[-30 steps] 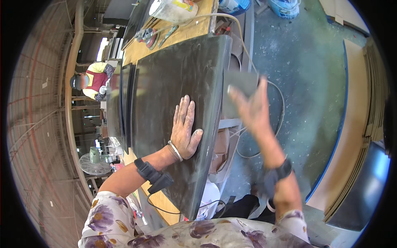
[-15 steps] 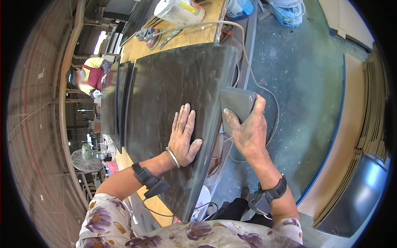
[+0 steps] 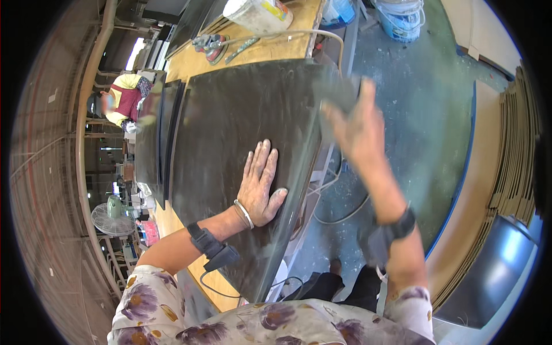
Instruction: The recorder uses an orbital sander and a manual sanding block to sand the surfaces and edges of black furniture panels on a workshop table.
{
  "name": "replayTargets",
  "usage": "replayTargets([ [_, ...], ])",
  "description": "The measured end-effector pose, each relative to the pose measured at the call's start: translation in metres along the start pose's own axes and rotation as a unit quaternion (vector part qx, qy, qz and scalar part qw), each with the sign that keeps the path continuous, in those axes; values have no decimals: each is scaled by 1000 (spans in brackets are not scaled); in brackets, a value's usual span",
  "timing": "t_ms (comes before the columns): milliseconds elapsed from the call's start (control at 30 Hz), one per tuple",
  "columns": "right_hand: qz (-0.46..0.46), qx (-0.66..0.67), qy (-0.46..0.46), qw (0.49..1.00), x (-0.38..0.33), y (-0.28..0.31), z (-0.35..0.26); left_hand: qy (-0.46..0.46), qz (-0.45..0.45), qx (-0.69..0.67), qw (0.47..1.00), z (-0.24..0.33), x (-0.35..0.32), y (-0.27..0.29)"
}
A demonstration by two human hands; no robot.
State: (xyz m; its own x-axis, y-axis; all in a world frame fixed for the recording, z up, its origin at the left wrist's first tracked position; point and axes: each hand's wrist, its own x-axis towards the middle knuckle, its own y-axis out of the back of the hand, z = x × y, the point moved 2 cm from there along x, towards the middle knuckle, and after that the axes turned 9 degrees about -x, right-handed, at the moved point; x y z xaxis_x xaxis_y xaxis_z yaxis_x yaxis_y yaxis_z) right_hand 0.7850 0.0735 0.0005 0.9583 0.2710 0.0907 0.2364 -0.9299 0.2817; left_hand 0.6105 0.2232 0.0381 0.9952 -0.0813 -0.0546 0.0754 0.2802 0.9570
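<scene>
A large dark panel (image 3: 230, 109) with dusty smears lies on the wooden workbench. Flat on its surface rests my left hand (image 3: 261, 187), fingers stretched out and thumb apart. My right hand (image 3: 362, 135), blurred by motion, is at the panel's far right edge. It grips a grey sanding block (image 3: 339, 95) against that edge, thumb on the near side; the block is smeared too, so its exact contact cannot be told.
On the bench (image 3: 273, 52) beyond the panel are a sander (image 3: 213, 49) and a white bucket (image 3: 259, 14). A hose (image 3: 322, 33) runs across. Blue buckets (image 3: 399, 20) stand on the floor. Stacked cardboard (image 3: 506, 155) lines the right. Another person (image 3: 123, 100) works at far left.
My right hand has moved the sanding block away from me along the panel's right edge. My left hand stays flat on nearly the same spot.
</scene>
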Motion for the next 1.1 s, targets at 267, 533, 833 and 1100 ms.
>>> replayTargets([
  [267, 4, 21, 10, 1000, -49, -7, 10, 21, -6, 5, 1000, 0, -1, 0],
  [533, 94, -54, 87, 990, 21, -1, 9, 23, -7, 4, 1000, 1, -1, 1],
  [833, 39, -33, 60, 997, 1, -5, 16, 10, 5, -12, 1000, 1, 1, 2],
  [1100, 8, -114, 68, 991, -19, 8, -11, 24, -3, 0, 1000, 2, 0, 3],
])
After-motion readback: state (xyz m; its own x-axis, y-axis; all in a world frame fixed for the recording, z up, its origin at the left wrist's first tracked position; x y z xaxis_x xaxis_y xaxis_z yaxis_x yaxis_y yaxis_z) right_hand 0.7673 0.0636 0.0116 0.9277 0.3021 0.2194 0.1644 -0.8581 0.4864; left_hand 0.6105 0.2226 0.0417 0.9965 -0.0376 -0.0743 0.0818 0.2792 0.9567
